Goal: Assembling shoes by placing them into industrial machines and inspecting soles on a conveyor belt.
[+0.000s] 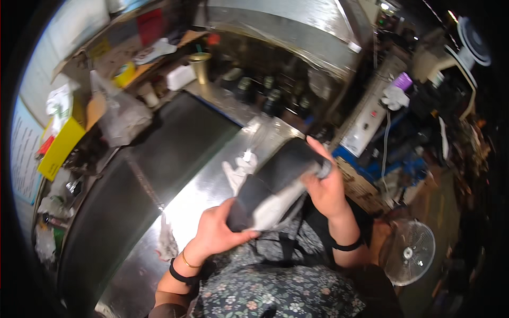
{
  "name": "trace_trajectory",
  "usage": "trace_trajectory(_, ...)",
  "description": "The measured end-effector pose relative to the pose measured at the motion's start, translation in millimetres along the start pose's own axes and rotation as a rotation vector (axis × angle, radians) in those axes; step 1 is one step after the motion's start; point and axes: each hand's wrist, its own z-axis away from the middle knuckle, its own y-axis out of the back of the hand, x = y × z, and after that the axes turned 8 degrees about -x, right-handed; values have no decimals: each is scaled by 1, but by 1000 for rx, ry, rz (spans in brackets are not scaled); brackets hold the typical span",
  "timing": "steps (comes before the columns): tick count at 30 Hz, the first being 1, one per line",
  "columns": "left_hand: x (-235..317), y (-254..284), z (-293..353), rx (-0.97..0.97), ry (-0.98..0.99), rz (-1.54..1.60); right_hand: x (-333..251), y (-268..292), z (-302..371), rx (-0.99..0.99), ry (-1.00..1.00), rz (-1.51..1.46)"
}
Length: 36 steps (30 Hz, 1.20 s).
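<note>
Between both hands, in front of my body, is a long black piece with a pale whitish side point(270, 180). It is blurred, and I cannot make out its kind. My left hand point(217, 228) grips its lower left end, with the thumb along the near edge. At its upper right end my right hand point(326, 185) is closed round it, thumb on the near side and fingers at the far edge. Just beyond the piece, a white glove point(238, 172) lies on the shiny metal tabletop point(196, 196).
A dark conveyor belt point(175, 138) runs along the left of the metal top. Behind stand a gold cup point(200, 66) and a metal hood point(286, 37) with dark items beneath. A clear plastic bag point(122, 116) hangs left. A round fan point(411, 252) stands at right.
</note>
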Motion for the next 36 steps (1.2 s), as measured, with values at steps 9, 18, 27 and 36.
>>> trace_trajectory(9,49,-129,-93,-360,-127,1112,-20,4,117,-161,-55,353)
trace_trajectory(18,73,-124,-87,27,-239,793,18,19,113,-142,-77,200)
trace_trajectory(27,6,-113,-110,-18,-63,508,95,-23,161,-36,-651,7)
trace_trajectory(36,-37,-129,-105,-69,35,750,112,-30,122,-309,-999,-157)
